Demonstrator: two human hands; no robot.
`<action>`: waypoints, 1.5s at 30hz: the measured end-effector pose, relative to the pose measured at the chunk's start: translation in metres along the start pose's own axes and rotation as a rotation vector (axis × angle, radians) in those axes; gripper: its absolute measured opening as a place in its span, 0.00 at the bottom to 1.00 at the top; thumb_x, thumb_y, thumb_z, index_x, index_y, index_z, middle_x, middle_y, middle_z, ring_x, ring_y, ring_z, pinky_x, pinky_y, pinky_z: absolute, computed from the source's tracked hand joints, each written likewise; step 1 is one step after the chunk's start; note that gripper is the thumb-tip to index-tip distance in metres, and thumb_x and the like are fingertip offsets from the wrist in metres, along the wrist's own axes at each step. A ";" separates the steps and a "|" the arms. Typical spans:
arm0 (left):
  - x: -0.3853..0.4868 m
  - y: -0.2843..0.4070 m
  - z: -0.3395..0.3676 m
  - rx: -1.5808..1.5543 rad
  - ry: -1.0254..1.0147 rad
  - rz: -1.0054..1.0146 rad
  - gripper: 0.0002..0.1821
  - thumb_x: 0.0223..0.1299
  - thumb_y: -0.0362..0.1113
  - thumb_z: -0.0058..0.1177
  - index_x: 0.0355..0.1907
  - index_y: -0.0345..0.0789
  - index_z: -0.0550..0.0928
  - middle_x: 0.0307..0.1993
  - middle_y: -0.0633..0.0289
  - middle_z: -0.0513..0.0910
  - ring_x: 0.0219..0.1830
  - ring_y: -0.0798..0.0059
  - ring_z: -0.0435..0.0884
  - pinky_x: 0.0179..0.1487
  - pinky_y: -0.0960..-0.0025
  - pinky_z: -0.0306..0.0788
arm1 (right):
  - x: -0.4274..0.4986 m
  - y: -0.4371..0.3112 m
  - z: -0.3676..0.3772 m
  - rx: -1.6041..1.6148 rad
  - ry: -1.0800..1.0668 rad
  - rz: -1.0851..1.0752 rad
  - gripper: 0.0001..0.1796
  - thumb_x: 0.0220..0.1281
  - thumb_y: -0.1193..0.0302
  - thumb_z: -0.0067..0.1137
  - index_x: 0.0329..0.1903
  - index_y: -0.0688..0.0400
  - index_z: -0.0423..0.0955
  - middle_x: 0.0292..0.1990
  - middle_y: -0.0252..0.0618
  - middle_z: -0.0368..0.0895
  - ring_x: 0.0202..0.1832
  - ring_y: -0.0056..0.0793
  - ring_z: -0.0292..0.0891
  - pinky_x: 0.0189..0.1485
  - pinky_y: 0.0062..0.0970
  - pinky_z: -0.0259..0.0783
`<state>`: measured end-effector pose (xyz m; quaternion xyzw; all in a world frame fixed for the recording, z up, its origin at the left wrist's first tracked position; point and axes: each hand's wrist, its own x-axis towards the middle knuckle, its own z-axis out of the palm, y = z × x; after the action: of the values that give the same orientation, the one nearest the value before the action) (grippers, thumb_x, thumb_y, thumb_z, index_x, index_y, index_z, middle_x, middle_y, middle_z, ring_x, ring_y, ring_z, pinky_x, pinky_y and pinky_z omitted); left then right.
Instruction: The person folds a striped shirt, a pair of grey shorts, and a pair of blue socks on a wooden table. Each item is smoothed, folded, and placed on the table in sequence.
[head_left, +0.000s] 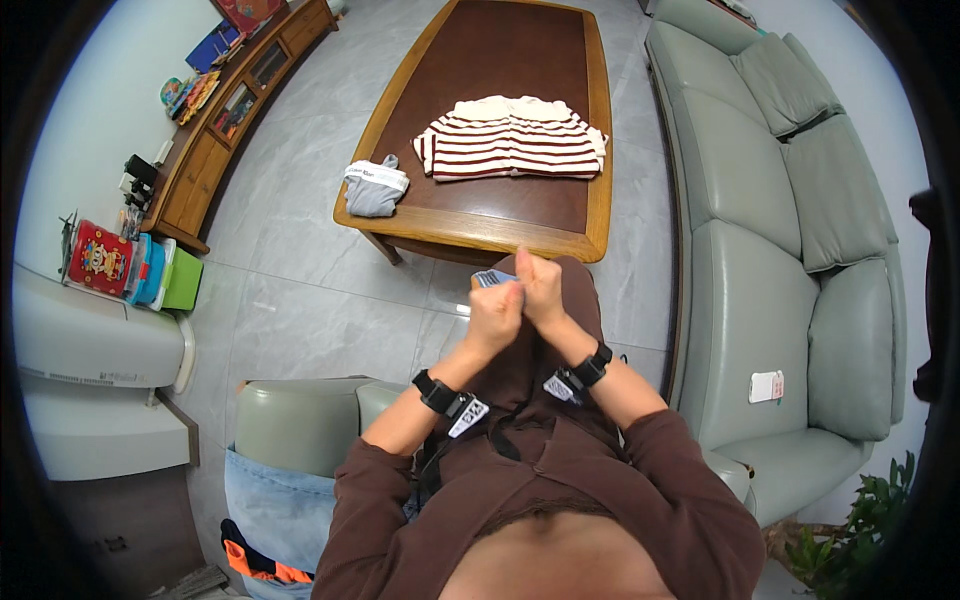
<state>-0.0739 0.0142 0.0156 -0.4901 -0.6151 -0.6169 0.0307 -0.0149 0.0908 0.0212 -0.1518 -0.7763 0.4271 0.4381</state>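
Note:
Above my lap, my left hand (495, 313) and my right hand (541, 289) are closed into fists side by side. A small blue cloth item with stripes (493, 278) shows just above the left fist and runs across to the right one. Both hands grip it; most of it is hidden by the fingers, so its kind cannot be told. Beyond the hands, a folded cream and dark-red striped knit top (511, 142) lies on the coffee table (480, 229). Folded grey underpants with a white waistband (373, 189) rest at the table's near left corner.
A grey-green leather sofa (750, 315) runs along the right, with a white phone-like object (762, 387) on its seat. Blue jeans (277, 499) hang over a leather seat (300, 420) at my left. Storage boxes (180, 277) and a wooden cabinet (199, 172) line the left wall.

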 end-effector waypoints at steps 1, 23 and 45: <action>-0.001 0.001 0.002 0.026 0.121 -0.069 0.19 0.62 0.36 0.41 0.15 0.29 0.67 0.12 0.50 0.66 0.12 0.65 0.65 0.18 0.65 0.57 | 0.001 0.000 0.001 0.041 -0.016 -0.111 0.14 0.59 0.73 0.47 0.18 0.64 0.67 0.15 0.49 0.68 0.18 0.45 0.68 0.21 0.34 0.63; -0.014 -0.009 -0.004 -0.150 0.210 -0.456 0.20 0.65 0.36 0.39 0.16 0.28 0.67 0.11 0.53 0.64 0.13 0.77 0.63 0.18 0.69 0.57 | -0.005 -0.010 0.008 0.186 -0.182 -0.163 0.15 0.61 0.72 0.45 0.19 0.66 0.67 0.16 0.50 0.68 0.18 0.44 0.69 0.20 0.33 0.62; 0.006 0.001 -0.023 0.022 -0.048 -0.244 0.14 0.62 0.34 0.43 0.22 0.28 0.69 0.14 0.61 0.65 0.19 0.80 0.60 0.22 0.72 0.58 | 0.007 0.006 0.007 0.042 -0.044 0.132 0.18 0.62 0.66 0.49 0.20 0.65 0.67 0.16 0.50 0.67 0.17 0.44 0.65 0.20 0.32 0.60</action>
<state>-0.0891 -0.0006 0.0252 -0.4256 -0.6776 -0.5974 -0.0539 -0.0255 0.0953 0.0185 -0.1838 -0.7649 0.4744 0.3951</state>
